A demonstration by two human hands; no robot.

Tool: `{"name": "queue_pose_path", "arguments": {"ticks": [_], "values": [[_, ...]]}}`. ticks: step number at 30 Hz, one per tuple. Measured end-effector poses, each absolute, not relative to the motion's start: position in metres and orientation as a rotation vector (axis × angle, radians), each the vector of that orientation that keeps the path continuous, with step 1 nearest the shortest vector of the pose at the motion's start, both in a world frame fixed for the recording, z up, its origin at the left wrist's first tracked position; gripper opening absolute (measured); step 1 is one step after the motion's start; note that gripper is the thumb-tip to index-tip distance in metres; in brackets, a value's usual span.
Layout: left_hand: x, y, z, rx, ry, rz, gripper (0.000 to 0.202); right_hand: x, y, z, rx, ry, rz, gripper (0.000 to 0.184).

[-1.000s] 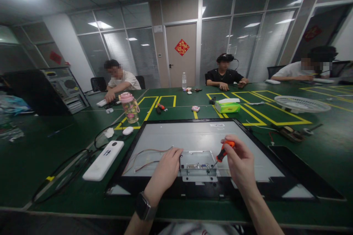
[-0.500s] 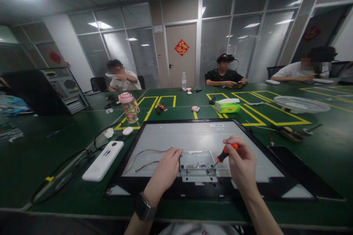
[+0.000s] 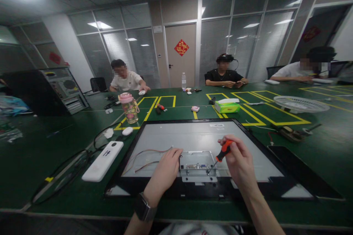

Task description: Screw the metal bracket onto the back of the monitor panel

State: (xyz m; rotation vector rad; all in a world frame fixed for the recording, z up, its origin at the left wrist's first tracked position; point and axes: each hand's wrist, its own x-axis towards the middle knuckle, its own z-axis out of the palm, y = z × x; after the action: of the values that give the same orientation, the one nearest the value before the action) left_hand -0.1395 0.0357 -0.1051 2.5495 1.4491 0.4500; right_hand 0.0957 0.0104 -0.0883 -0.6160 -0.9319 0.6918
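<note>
A display panel [image 3: 171,136] with a black frame lies back side up before me. On its near middle sits a metal bracket [image 3: 197,157] carrying a row of connector ports [image 3: 197,166]. My left hand [image 3: 168,163] grips the bracket's left edge, its fingertips partly hidden. In my right hand [image 3: 239,158] is a red-and-black screwdriver [image 3: 224,150], tilted, its fingers closed round the handle. The shaft points down-left, and its tip meets the right end of the port row. Thin loose wires [image 3: 143,152] lie on the panel left of my left hand.
Left of the panel are a white power bank [image 3: 103,161], black cables [image 3: 63,176] and a pink-lidded bottle [image 3: 129,108]. A green tissue pack [image 3: 227,107] stands beyond the panel; a dark flat panel [image 3: 303,170] lies to the right. Three people sit across the table.
My right hand and the screwdriver handle have shifted slightly left and the grip has turned; the tip stays put. My left hand is still. The person at far left now reaches to a white object.
</note>
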Motion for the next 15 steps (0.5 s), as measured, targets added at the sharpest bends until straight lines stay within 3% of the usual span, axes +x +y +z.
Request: {"name": "queue_pose_path", "arguments": {"ticks": [15], "values": [[-0.1406,0.0360,-0.1067,2.574,1.454,0.474,0.049,0.0959,0.0114,-0.0861,-0.530,-0.853,0.851,0.020]]}}
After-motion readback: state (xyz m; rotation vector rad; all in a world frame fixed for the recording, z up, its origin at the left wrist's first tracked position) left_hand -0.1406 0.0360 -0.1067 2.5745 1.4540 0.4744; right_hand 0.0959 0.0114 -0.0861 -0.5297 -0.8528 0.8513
